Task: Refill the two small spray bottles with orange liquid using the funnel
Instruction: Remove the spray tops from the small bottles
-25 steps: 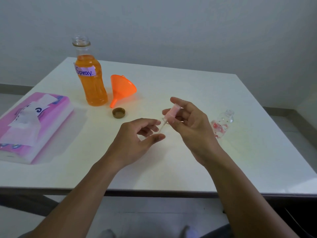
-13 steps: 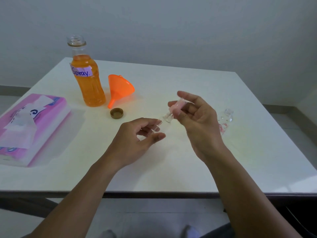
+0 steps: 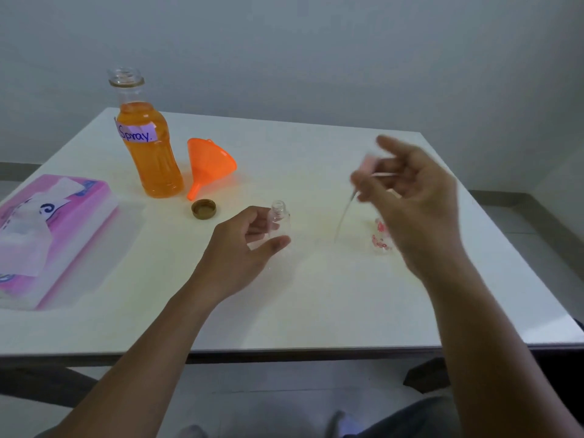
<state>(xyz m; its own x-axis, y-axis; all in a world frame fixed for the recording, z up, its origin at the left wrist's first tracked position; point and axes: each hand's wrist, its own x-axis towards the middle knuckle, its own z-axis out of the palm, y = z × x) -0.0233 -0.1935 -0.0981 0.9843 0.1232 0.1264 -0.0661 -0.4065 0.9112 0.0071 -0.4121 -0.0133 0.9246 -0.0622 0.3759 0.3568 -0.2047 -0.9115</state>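
Pulled apart since a moment ago, the pink spray head with its thin dip tube is now up in the right hand, pinched in a narrow grip. The left hand holds the clear small bottle upright on the tabletop. Beside the right hand lies the second small bottle. Farther left stand the orange liquid bottle, funnel and cap.
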